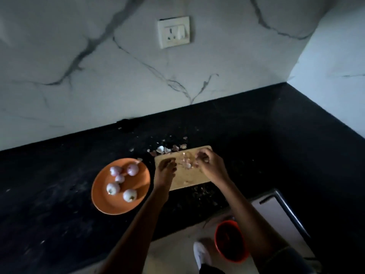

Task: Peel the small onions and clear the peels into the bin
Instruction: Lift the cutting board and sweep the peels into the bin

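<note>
Several peeled small onions lie on an orange plate on the black counter. To its right is a wooden cutting board with a small heap of onion peels on it. My left hand rests on the board's left edge with its fingers curled beside the heap. My right hand is over the board's right part, its fingertips pinching at the peels. More loose peels lie on the counter behind the board. An orange bin stands on the floor below the counter edge.
The black counter runs into a corner at the right, backed by a marble wall with a socket. A white board lies at the counter's right end. My white shoe is on the floor beside the bin.
</note>
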Demonstrator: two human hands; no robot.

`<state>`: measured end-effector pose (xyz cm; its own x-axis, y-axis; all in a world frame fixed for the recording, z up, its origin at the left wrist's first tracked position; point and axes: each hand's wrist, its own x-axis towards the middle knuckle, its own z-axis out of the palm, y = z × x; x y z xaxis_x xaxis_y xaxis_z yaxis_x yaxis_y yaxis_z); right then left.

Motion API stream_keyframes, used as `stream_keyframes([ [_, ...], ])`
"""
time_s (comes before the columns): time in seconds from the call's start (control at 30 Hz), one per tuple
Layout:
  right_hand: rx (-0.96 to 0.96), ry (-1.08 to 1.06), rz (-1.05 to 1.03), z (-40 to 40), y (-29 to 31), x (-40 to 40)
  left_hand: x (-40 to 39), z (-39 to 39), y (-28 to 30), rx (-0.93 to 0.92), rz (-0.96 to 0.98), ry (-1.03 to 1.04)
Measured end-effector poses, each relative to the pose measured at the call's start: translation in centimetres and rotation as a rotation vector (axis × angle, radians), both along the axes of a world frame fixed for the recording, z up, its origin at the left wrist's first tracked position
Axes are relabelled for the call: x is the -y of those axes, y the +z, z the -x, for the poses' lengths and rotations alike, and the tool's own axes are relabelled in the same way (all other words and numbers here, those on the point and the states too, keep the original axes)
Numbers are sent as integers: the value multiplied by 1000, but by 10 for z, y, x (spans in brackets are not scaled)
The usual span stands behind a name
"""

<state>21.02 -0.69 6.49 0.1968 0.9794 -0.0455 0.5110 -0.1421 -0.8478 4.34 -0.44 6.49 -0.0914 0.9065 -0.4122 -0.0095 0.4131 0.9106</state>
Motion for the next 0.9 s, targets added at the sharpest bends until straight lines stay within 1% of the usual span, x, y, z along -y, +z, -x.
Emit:
stream_keyframes([
  [0.07, 117, 103, 30, 6, -24, -19, 4, 20, -22, -84, 43, 62],
  [0.1, 175, 139, 43, 7, -35, -25, 7, 27, -33, -145, 70, 45],
  [0.17, 237, 139, 64, 11, -57, -35, 12, 31, -42, -221, 64, 55],
  [0.27, 235, 66, 59, 24, -86, -41, 13, 28, -41, -336, 38, 115],
  [0.33, 182, 141, 24, 39, -99, -43, 11, 28, -48, -378, 26, 155],
  [0.43, 141, 333, 2, 53, -99, -49, 10, 27, -51, -387, 64, 199],
  [0.53, 244, 424, -149, 53, -94, -56, 15, 30, -58, -397, 97, 242],
  [0.57, 283, 507, -201, 52, -90, -57, 17, 30, -59, -388, 104, 253],
  [0.63, 387, 771, -335, 53, -93, -61, 19, 28, -58, -376, 116, 248],
  [0.67, 462, 895, -362, 53, -96, -64, 19, 27, -59, -376, 113, 246],
  [0.7, 529, 959, -362, 53, -99, -69, 19, 27, -59, -393, 110, 241],
  [0.73, 563, 961, -361, 52, -102, -77, 19, 27, -61, -403, 99, 249],
  [0.77, 560, 912, -346, 50, -104, -87, 18, 26, -60, -414, 105, 259],
  [0.83, 524, 770, -272, 43, -100, -103, 16, 26, -62, -420, 112, 289],
  [0.9, 496, 687, -271, 34, -91, -109, 17, 26, -63, -437, 100, 279],
])
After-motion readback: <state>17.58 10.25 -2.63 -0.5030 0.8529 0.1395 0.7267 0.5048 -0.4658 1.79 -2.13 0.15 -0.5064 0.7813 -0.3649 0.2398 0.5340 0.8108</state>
